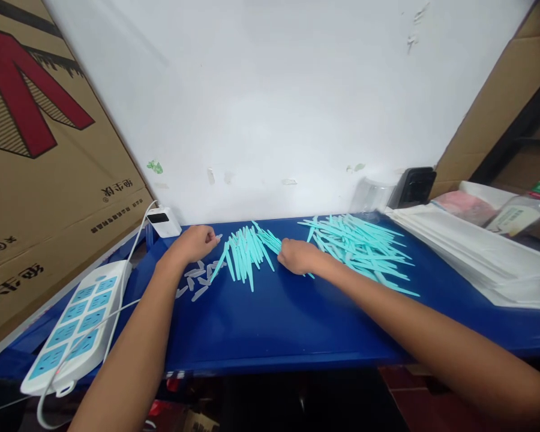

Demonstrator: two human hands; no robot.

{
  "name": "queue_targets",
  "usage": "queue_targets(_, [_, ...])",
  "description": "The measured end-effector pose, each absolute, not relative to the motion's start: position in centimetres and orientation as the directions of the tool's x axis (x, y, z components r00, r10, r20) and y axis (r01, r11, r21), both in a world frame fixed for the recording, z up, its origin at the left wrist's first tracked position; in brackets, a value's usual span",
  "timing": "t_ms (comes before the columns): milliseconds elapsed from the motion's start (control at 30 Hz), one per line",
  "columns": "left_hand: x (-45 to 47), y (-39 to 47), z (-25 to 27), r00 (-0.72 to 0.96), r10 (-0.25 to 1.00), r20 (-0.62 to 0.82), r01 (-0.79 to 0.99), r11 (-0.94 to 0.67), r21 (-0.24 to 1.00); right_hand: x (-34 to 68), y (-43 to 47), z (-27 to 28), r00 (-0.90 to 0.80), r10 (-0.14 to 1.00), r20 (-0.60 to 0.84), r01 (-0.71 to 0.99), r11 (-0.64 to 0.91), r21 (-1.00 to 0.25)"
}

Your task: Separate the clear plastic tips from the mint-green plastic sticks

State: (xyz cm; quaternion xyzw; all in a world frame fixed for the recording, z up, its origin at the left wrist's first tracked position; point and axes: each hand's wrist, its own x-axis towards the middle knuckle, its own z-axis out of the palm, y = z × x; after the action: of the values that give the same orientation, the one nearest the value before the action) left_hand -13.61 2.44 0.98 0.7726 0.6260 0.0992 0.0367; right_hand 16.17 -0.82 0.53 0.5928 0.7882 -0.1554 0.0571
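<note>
Left: cardboard box [72,171], red print. Near left: white power strip [85,314], blue sockets. Far left: white device [166,224], dark display. Far right: clear container [372,195] beside black object [416,186]. Right: white sheets [472,258], stacked.

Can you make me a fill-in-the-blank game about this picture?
1. The tabletop has the color ____.
2. The bigger pile of turquoise sticks lies toward the person's ____ side.
3. The small clear pieces lie nearer the ____ hand than the right hand.

Missing words: blue; right; left.
</note>
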Motion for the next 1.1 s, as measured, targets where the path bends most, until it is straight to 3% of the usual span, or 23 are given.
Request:
queue_targets(167, [-11.7,1.9,1.4,0.252,0.940,0.229,0.920,-0.306,0.247,20.4,-2.0,1.4,-0.360,0.883,-0.301,0.924,0.293,-0.245])
queue_targets(267, [-10.3,1.7,1.2,0.279,0.919,0.278,0.901,-0.351,0.254,22.7,-1.7,1.5,-0.422,0.857,-0.294,0.872,0.295,-0.391])
queue_targets(600, [-6.5,0.8,-0.1,0.334,0.885,0.326,0.830,-0.439,0.343,26.6,-0.3,0.1,-0.611,0.781,-0.129,0.636,0.387,-0.668])
queue_targets(867, [-5.3,0.4,-0.3,0.262,0.941,0.214,0.589,-0.332,0.737,27.1,-0.4,0.6,-0.564,0.821,-0.087,0.535,0.283,-0.796])
queue_targets(1100, [-5.0,0.4,-0.5,0.259,0.948,0.186,0.404,-0.281,0.870,26.8,-0.3,0.4,-0.539,0.842,-0.018,0.510,0.309,-0.803])
